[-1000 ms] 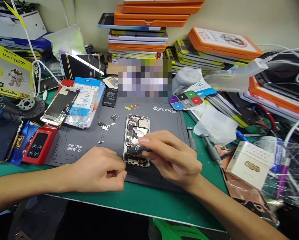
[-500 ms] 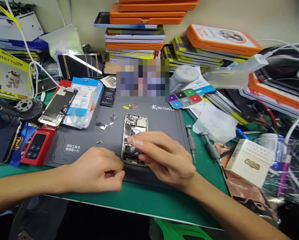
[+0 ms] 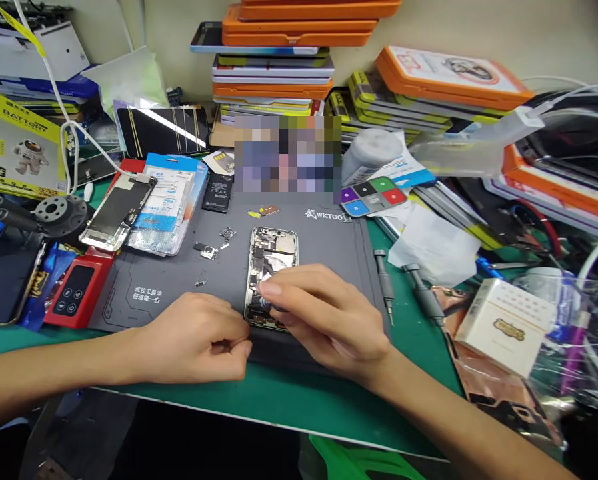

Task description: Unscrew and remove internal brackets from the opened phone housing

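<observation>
An opened phone (image 3: 283, 243) lies upright in my view on the grey work mat (image 3: 179, 280), its inner parts exposed. Over its lower half is my right hand (image 3: 333, 307), thumb and fingers pinched together; whatever they hold is hidden. My left hand (image 3: 203, 337) forms a loose fist at the phone's lower left edge, with nothing visible in it. Small metal plates (image 3: 207, 251) and another small part (image 3: 227, 233) lie to the phone's left. A black phone battery (image 3: 218, 193) rests farther back.
A detached phone screen (image 3: 119, 212) lies at left, near a red device with buttons (image 3: 76, 290). Two screwdrivers (image 3: 385, 287) (image 3: 423, 291) lie right of the mat. A white box (image 3: 507, 327) sits farther right. Stacked orange cases (image 3: 299, 33) line the back.
The view has shifted slightly. My right hand's pinch has moved a little within the phone's lower half; my left fist stays in place.
</observation>
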`<action>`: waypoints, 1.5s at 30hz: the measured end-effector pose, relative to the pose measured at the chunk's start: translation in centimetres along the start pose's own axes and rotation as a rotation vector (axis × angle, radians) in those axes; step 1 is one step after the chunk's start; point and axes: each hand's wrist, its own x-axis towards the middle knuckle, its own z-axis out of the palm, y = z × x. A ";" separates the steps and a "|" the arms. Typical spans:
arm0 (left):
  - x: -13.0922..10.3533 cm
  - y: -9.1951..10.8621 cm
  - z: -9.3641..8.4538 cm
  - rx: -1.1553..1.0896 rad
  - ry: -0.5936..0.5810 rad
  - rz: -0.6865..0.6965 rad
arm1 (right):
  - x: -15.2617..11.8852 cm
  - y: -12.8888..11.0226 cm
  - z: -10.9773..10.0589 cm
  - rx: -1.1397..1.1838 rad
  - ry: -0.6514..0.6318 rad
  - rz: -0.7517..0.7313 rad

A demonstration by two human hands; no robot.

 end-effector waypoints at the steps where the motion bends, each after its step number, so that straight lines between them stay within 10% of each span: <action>1: 0.0 0.0 0.0 0.000 -0.004 0.000 | -0.1 0.1 0.1 0.002 0.005 -0.002; 45: -0.6 -0.2 0.6 0.253 0.036 0.199 | -1.3 0.3 0.5 -0.045 -0.033 -0.029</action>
